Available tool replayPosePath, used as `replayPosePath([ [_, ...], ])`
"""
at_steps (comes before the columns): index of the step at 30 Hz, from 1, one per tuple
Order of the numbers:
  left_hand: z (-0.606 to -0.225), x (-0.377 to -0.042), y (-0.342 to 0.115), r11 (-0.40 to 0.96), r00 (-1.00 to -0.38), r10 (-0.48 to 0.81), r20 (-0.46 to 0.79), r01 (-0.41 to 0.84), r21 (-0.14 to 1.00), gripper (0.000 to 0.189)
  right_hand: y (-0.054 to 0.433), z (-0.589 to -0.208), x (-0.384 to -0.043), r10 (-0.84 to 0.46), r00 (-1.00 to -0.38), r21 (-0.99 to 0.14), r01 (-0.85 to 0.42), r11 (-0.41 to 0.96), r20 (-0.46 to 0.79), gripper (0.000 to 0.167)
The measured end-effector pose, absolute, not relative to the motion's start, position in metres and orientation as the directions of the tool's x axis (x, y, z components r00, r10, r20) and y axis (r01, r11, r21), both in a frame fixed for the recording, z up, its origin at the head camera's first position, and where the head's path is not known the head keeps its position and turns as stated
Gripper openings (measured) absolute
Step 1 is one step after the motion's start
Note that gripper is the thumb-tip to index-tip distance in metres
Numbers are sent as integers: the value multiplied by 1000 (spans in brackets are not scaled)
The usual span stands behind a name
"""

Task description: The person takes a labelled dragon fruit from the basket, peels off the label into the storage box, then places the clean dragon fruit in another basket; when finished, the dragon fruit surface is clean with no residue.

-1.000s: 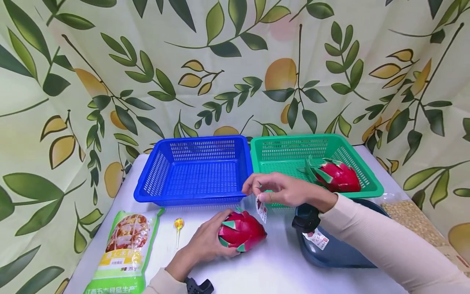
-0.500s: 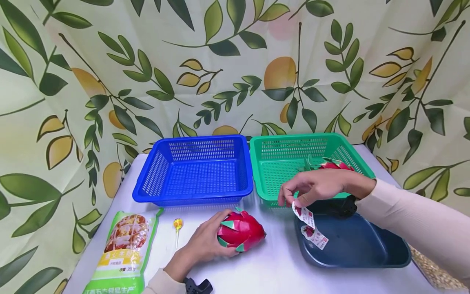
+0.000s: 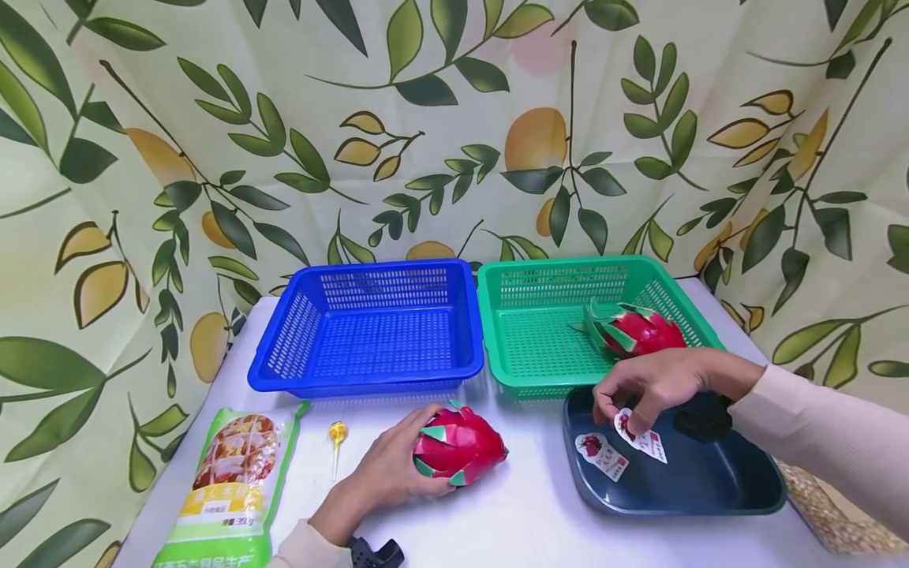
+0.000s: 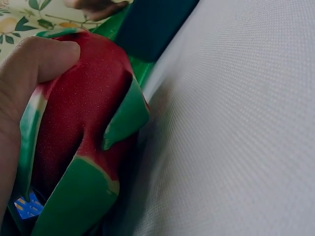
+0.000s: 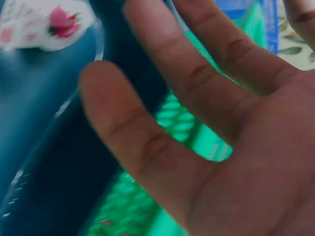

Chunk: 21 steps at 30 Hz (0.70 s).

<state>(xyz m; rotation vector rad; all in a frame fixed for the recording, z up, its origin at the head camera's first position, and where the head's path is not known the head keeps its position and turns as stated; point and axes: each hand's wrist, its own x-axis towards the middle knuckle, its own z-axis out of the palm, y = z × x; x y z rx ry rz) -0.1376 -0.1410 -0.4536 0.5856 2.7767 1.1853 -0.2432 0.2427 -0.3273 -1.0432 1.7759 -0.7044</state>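
A red dragon fruit with green scales lies on the white tabletop, and my left hand grips its stem-end side. In the left wrist view my thumb presses on the red skin of the dragon fruit. Over the dark blue tray, my right hand pinches a white paper label between thumb and index finger. A second label rests inside the tray's left side. The right wrist view catches this label and several fingers; the pinched label is not identifiable there.
A blue basket and a green basket stand side by side behind. The green one holds another dragon fruit. At left lie a lollipop and a green food packet. A grain bag is at right.
My right hand has moved right and down with its label, from beside the left dragon fruit to over the tray. My left hand keeps its grip on the dragon fruit.
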Motion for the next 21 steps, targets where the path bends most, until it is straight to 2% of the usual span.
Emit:
replayPosePath([
  [3,-454,-137,-141,630,-924,371,90,322,706,92,253,-337,-243,-855,-209,-781,-348,518,-474,20],
  [11,-454,-138,-141,624,-926,369,80,311,717,94,279,-358,-242,-812,-291,-758,-300,579,-505,27],
  [21,-456,-138,-142,624,-919,375,120,346,700,93,304,-391,-238,-826,-400,-782,-322,533,-397,27],
])
